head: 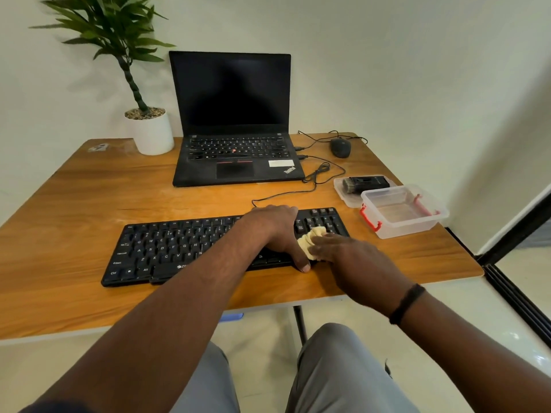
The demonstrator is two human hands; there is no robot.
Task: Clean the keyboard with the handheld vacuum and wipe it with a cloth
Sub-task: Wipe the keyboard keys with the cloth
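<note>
- A seated person leans over a black keyboard [167, 248] lying across the near half of a wooden desk [74, 204].
- The left hand [277, 231] spans the keyboard's right-centre, fingers hooked over the far edge and thumb at the near edge, holding it in place.
- The right hand [343, 251] presses a crumpled cream cloth [310, 238] onto the keys just beside the number pad, fingers bunched over the cloth; a black band circles that wrist.
- At two o'clock from the keyboard, a clear plastic box [402, 214] with red clips stands open.
- Its lid [343, 190] lies just behind, carrying a small black handheld vacuum [365, 183] with a brush tip.
- At twelve o'clock sits an open laptop [235, 120], screen dark, a cable running from its side.
- A dark mouse [340, 147] rests at one o'clock, a potted plant [149, 126] at eleven.
</note>
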